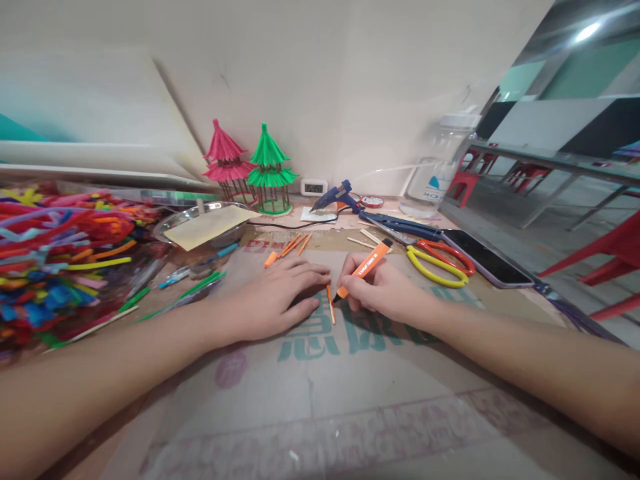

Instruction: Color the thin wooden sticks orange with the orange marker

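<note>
My right hand (373, 285) is closed around an orange marker (367, 265), its tip pointing down at a thin wooden stick (331, 307). Orange colours the stick's upper part, while its near end is pale wood. My left hand (280, 297) lies flat on the cardboard (305, 400) with fingers stretched, the fingertips at the stick's far end. Just beyond that hand is the orange marker cap (271, 259), beside several orange sticks (295, 245). Two plain sticks (363, 240) lie past my right hand.
Colourful pipe cleaners (65, 253) are heaped at left, near a metal dish (175, 220) with a yellow card. Behind stand pink (226, 160) and green (270, 170) pavilion models, a clock (314, 187) and a glue gun (337, 195). Scissors (440, 263), a phone (485, 257) and a bottle (435, 167) occupy the right.
</note>
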### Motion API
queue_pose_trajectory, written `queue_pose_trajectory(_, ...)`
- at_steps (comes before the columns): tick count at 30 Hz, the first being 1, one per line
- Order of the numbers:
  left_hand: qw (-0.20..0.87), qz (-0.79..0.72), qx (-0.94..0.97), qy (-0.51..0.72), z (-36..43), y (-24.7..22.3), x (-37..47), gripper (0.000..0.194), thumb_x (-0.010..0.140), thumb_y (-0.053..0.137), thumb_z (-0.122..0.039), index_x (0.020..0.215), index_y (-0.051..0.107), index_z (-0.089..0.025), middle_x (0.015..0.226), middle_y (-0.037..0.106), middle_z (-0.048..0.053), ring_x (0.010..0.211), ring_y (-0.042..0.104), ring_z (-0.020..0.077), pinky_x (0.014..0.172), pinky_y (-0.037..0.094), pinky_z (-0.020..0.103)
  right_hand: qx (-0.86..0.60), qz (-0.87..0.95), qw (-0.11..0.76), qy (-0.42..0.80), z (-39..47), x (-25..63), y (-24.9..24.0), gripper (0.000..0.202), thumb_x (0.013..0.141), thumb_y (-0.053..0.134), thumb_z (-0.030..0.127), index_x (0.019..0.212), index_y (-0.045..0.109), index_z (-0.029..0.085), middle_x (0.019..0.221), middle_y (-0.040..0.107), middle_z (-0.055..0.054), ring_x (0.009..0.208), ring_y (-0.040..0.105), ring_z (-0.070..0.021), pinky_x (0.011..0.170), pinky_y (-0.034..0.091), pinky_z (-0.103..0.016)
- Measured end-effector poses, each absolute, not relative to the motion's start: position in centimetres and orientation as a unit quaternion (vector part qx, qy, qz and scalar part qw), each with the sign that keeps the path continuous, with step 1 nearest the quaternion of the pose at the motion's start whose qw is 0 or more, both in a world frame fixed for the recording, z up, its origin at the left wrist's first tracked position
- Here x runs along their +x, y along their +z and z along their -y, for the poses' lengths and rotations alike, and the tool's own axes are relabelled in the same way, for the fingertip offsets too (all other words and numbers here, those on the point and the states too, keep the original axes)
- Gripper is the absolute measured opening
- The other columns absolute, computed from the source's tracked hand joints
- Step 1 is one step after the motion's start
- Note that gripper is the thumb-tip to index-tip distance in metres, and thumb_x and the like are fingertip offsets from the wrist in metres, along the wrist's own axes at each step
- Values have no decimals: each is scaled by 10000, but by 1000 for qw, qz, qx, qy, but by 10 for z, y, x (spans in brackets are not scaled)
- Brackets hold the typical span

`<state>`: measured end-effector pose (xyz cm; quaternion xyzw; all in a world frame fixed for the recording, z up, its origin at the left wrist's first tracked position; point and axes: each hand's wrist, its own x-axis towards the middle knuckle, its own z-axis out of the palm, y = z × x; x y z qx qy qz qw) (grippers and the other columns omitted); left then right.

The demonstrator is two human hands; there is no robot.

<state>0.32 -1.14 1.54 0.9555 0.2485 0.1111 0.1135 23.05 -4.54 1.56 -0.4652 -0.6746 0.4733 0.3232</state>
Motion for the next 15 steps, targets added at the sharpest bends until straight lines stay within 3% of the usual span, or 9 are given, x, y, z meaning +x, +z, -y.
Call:
queue_pose_trajectory(7, 110, -245, 957, 109, 11, 15, 3, 384, 1021, 446, -302, 1373, 578, -226, 1458, 552, 98, 1344, 492, 277, 1157, 373, 496, -420, 689, 287, 517, 50, 232, 18, 104, 795, 580, 197, 737, 496, 214, 520, 553, 67, 459, 495, -83, 450, 367, -187)
queue_pose_trajectory(15, 105, -243, 958, 109, 11, 15, 3, 391, 1034, 429, -319, 1382, 575, -216, 1461, 558, 100, 1338, 503, 279, 1141, 396, 490, -442, 681, 311, 494, 47, 232, 17, 98, 853, 551, 225, 775, 493, 215, 518, 567, 68, 426, 439, -71, 421, 313, -186)
